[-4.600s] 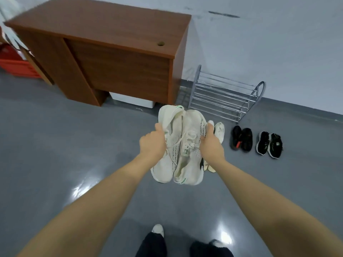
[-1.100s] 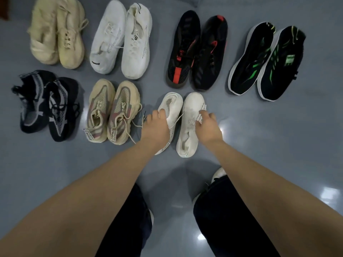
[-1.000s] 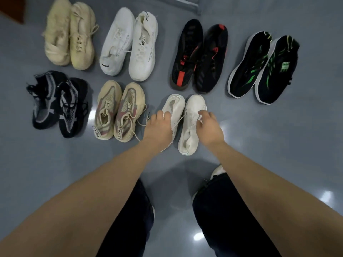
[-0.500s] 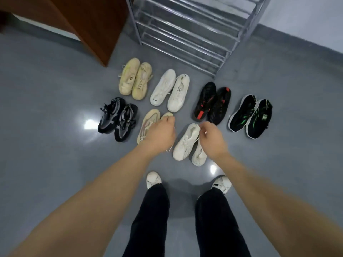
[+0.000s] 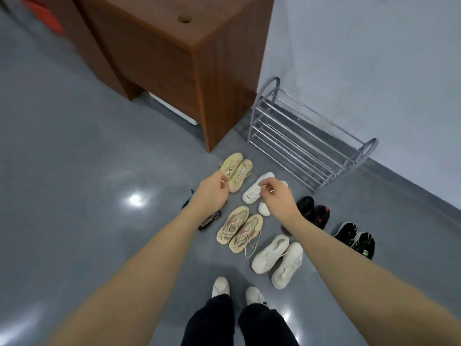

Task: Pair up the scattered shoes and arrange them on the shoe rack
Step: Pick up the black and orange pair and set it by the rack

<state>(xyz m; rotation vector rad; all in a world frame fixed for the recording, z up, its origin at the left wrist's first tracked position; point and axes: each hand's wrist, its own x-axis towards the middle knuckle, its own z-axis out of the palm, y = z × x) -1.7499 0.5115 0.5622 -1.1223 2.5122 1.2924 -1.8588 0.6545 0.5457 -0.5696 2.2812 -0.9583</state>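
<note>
Several pairs of shoes stand side by side on the grey floor. A yellow pair (image 5: pixel 235 171) and a white pair (image 5: pixel 255 193) lie nearest the rack. A black-red pair (image 5: pixel 315 213) and a black-green pair (image 5: pixel 356 239) lie to the right. A beige-pink pair (image 5: pixel 239 228) and an off-white pair (image 5: pixel 277 258) lie closer to me. My left arm covers most of a black-grey pair (image 5: pixel 210 221). The metal shoe rack (image 5: pixel 309 146) stands bare against the wall. My left hand (image 5: pixel 212 193) and right hand (image 5: pixel 277 196) hover above the shoes, fingers loosely curled, holding nothing.
A brown wooden desk (image 5: pixel 174 58) stands left of the rack, close to the yellow pair. Something red (image 5: pixel 42 18) shows at the far left behind it. My own feet in white shoes (image 5: pixel 220 287) stand just in front of the pairs. Grey floor stretches left.
My hands let go of the off-white pair, which now lies on the floor at the front right. I have straightened up, and both hands are raised and hold nothing.
</note>
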